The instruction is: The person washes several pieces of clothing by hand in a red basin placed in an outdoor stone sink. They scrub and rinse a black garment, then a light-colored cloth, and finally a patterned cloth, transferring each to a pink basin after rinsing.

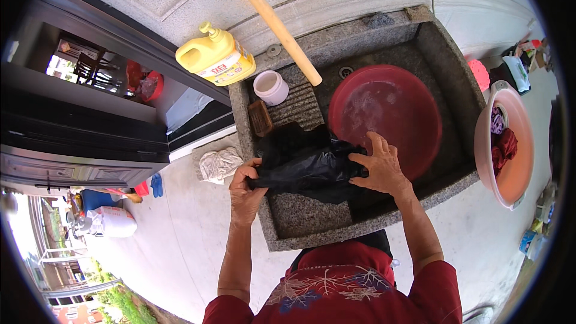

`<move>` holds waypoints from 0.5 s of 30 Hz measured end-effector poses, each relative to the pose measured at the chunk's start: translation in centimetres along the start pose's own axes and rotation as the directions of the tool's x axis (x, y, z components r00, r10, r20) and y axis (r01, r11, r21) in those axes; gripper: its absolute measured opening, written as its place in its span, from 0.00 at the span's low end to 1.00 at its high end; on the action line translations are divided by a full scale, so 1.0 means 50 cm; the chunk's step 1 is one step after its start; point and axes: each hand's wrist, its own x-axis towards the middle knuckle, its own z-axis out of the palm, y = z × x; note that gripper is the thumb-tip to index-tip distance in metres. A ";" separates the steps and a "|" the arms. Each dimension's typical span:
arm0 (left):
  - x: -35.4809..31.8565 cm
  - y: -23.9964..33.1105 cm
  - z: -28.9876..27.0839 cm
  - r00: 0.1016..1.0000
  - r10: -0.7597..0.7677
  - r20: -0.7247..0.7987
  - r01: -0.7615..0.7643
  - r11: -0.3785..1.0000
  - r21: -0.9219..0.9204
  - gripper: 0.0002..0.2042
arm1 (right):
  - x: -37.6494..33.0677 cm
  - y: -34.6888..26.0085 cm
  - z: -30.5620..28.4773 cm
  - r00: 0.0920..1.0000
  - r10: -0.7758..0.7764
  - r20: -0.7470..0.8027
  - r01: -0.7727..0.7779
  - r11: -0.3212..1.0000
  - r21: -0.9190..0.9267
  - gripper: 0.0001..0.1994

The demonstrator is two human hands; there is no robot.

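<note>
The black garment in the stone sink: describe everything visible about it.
The black garment is dark, glossy, wet-looking cloth, bunched and creased into a rough roll. It lies across the grey speckled stone sink, on its sloping washboard side, beside the round red plastic basin. The left hand grips one end; the right hand presses on the other.

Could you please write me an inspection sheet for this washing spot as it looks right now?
Surface: stone sink with ribbed washboard.
Job's things: wet black garment on the slab.
Clutter: red basin, white cup, brown block, yellow jug, wooden handle.
Grippers: left hand grips the garment; right hand presses it.
Cables: nothing seen.
Surroundings: pink basin of clothes, rag on floor.
</note>
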 end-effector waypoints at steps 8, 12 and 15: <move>-0.128 -0.122 -0.005 0.984 -0.012 0.180 -0.094 0.816 0.571 0.14 | 0.023 -0.161 0.147 0.975 -0.216 -0.054 0.222 0.956 0.191 0.24; -0.132 -0.156 0.003 0.997 -0.026 -0.066 0.056 0.858 0.511 0.14 | -0.011 -0.165 0.264 0.977 -0.213 -0.005 0.212 0.971 0.108 0.24; -0.124 -0.160 0.021 0.958 -0.124 -0.260 0.245 0.826 0.508 0.14 | -0.027 -0.158 0.272 0.971 -0.211 -0.108 0.224 0.966 0.130 0.22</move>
